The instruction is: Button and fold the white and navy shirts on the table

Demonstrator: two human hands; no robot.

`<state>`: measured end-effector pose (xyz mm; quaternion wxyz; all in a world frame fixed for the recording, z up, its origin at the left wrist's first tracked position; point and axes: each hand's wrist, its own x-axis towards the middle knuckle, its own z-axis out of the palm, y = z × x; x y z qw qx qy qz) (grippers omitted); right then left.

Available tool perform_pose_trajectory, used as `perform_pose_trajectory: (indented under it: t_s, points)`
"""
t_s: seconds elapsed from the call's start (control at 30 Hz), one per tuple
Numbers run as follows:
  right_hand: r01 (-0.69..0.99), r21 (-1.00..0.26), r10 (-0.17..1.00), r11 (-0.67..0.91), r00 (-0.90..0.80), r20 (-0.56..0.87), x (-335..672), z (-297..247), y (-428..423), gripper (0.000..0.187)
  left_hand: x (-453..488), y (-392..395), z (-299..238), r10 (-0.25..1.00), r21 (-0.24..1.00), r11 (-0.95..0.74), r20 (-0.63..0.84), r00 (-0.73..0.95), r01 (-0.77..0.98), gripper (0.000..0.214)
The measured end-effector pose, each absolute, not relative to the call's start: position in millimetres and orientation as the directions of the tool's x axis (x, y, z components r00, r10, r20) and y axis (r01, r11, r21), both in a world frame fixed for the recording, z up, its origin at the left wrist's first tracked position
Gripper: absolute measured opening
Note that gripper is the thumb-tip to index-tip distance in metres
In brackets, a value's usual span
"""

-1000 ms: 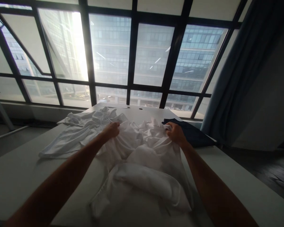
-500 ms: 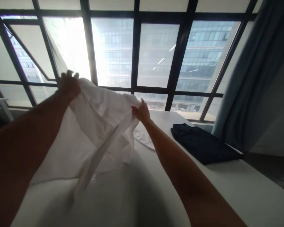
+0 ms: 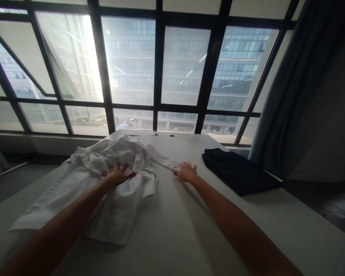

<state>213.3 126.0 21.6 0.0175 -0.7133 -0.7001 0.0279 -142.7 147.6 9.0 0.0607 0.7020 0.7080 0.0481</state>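
Note:
A crumpled white shirt (image 3: 117, 214) lies on the white table (image 3: 172, 237), bunched toward its far end, with its lower part spread toward me. My left hand (image 3: 119, 175) rests on the bunched cloth, fingers spread. One sleeve (image 3: 162, 160) stretches out to the right in a narrow strip. At the end of that sleeve is my right hand (image 3: 186, 172), its fingers bent over the cloth; part of the grip is hidden.
A folded dark navy garment (image 3: 238, 172) lies at the table's right edge. Beyond the table's far end stand large black-framed windows (image 3: 158, 76). A blue-grey curtain (image 3: 278, 99) hangs at the right. Two dark round holes show in the tabletop near the far edge.
The white shirt has come down from the air onto the table. My left hand has lowered and moved right onto the cloth, fingers spread; my right hand has lowered to the sleeve's end.

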Motion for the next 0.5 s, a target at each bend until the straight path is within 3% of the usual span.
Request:
perform_pose_trajectory:
  t_s: [0.13, 0.23, 0.37, 0.5]
  points:
    - [0.918, -0.043, 0.903, -0.395, 0.397, 0.164, 308.7, 19.6, 106.7, 0.065, -160.6, 159.4, -0.4, 0.998, 0.134, -0.058, -0.011, 0.06, 0.989, 0.089]
    - [0.785, -0.086, 0.771, -0.613, 0.618, 0.155, 370.1, 15.3, 82.4, 0.059, -169.8, 166.2, 0.0, 0.994, 0.129, -0.106, 0.005, 0.106, 0.986, 0.088]
    - [0.79, -0.229, 0.789, -0.569, 0.603, 0.117, 410.5, 14.4, 56.1, 0.043, -165.1, 161.9, 6.8, 0.999, 0.132, -0.046, 0.022, 0.043, 0.99, 0.092]
    - [0.712, -0.441, 0.689, -0.546, 0.681, 0.247, 419.4, 37.3, 48.8, 0.041, -134.5, 143.9, 14.4, 0.987, 0.14, 0.142, 0.059, -0.151, 0.98, 0.088]
